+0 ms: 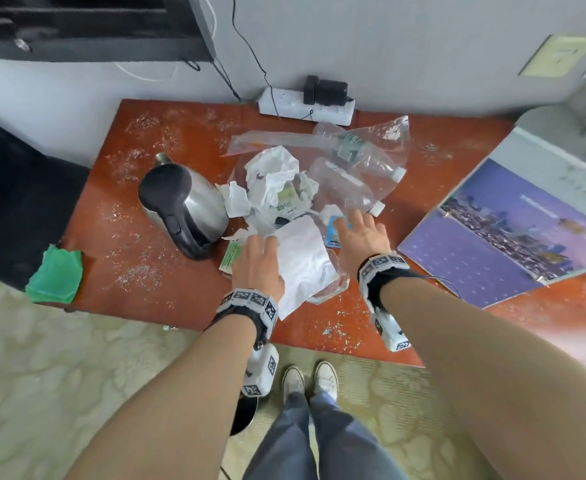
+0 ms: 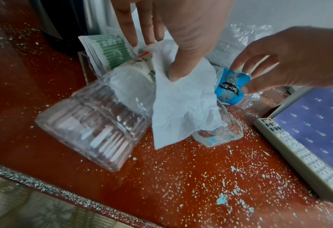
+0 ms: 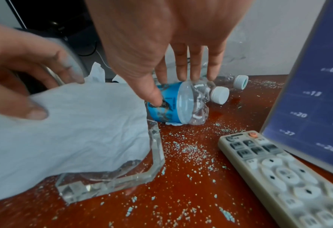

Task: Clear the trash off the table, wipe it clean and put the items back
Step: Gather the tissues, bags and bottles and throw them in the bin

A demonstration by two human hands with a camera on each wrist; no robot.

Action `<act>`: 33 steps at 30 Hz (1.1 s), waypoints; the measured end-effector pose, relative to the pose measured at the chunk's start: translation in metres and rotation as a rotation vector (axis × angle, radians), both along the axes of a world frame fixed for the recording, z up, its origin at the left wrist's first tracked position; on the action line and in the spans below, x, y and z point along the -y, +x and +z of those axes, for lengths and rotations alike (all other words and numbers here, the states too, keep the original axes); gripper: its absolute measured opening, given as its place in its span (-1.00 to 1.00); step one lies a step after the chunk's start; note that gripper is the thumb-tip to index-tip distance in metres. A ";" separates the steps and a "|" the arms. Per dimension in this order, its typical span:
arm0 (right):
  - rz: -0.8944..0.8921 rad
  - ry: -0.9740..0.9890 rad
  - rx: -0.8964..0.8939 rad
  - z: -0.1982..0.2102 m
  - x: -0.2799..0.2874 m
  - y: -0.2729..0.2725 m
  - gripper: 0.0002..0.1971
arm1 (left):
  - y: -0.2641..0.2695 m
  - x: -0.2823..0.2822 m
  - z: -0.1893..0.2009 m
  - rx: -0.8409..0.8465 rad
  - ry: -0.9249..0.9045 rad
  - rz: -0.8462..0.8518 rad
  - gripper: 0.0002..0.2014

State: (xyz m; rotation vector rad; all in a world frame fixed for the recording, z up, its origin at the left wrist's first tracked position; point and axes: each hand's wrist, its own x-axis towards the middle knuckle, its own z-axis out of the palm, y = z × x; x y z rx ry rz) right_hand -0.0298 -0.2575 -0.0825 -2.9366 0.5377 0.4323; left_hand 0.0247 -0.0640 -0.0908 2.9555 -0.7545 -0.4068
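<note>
A heap of trash lies mid-table: crumpled tissues (image 1: pixel 270 174), clear plastic bags (image 1: pixel 364 140) and empty bottles (image 1: pixel 367 161). My left hand (image 1: pixel 260 244) pinches a flat white tissue (image 1: pixel 305 261) between thumb and fingers; the tissue (image 2: pixel 181 108) drapes over a clear glass ashtray (image 3: pixel 111 177). My right hand (image 1: pixel 353 223) reaches over a crushed blue-labelled bottle (image 3: pixel 167 108), thumb on the label and fingers round its far side. The left wrist view shows the same bottle (image 2: pixel 230 89) pinched between my right hand's thumb and fingers.
A steel kettle (image 1: pixel 184 206) stands left of the heap and a green cloth (image 1: pixel 55 275) hangs at the table's left edge. A ribbed glass (image 2: pixel 87 123), green packets (image 2: pixel 111 50), a remote (image 3: pixel 279 169), a calendar (image 1: pixel 513 230), a power strip (image 1: pixel 305 105). Crumbs (image 2: pixel 220 185) cover the table.
</note>
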 end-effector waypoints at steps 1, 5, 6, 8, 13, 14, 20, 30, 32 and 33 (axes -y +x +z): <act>0.003 -0.008 -0.004 -0.003 0.001 0.002 -0.39 | 0.002 0.001 0.000 0.000 -0.004 0.006 -0.41; 0.006 -0.006 -0.045 -0.010 0.007 0.008 -0.31 | 0.007 0.006 0.003 0.002 -0.006 0.003 -0.53; 0.006 -0.005 -0.058 -0.011 0.009 0.009 -0.30 | 0.008 0.007 0.004 0.003 -0.012 0.002 -0.57; 0.011 -0.009 -0.077 -0.012 0.012 0.011 -0.29 | 0.008 0.008 0.005 0.008 -0.028 -0.005 -0.66; 0.021 -0.033 -0.104 -0.013 0.015 0.014 -0.34 | 0.009 0.009 0.006 -0.005 -0.053 -0.015 -0.74; 0.009 -0.024 -0.107 -0.013 0.015 0.014 -0.34 | 0.009 0.010 0.007 -0.011 -0.058 -0.015 -0.74; -0.116 0.131 -0.096 -0.001 0.018 0.008 -0.28 | 0.008 0.008 0.021 -0.067 -0.128 0.021 -0.83; -0.231 0.199 0.025 0.019 0.015 -0.040 -0.27 | -0.014 -0.005 0.041 -0.047 -0.264 0.039 -0.93; -0.258 0.193 0.039 0.026 0.012 -0.053 -0.29 | -0.020 -0.010 0.045 -0.042 -0.288 0.029 -0.93; -0.267 0.185 0.042 0.029 0.009 -0.060 -0.30 | -0.023 -0.013 0.047 -0.043 -0.300 0.022 -0.92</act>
